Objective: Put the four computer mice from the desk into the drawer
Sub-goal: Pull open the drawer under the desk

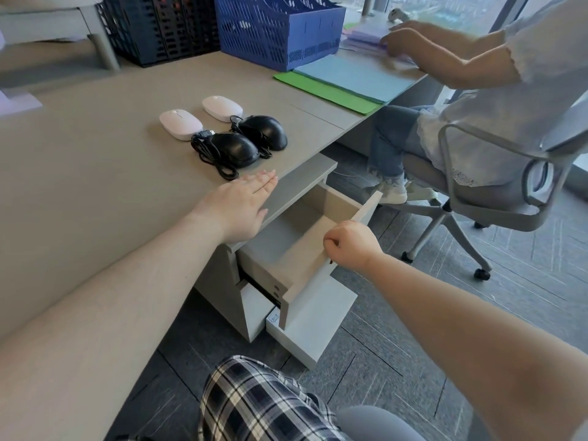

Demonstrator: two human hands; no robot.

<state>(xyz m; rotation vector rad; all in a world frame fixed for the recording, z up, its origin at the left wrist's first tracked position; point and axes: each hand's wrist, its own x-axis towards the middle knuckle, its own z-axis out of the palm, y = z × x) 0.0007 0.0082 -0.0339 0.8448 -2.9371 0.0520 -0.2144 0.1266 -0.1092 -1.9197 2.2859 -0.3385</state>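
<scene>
Head view, read from left to right: two white mice lie on the desk (79, 154), the left white mouse (180, 124) nearest the edge of the group and the rear white mouse (222, 108) just behind it, with the near black mouse (234, 149) and the far black mouse (264, 132) beside them, all four close together and none yet in the drawer. A loose black cable (211, 159) coils around the near black mouse and trails toward the desk edge; lifting that mouse by its body alone could, I judge, let the cable snag its neighbour or drag it off the desk. The left hand (237, 206) lies flat and empty at the desk edge, fingers stretched out together, just short of the cable. Further right, the right hand (350, 246) is curled around the top edge of the drawer (313, 232) front, holding it pulled out; the part of its inside that shows appears bare. A lower drawer (313, 326) also stands partly out beneath, so a mouse that slips from the hand might land there or on the floor. Off to the right another person sits at the desk, well apart.
</scene>
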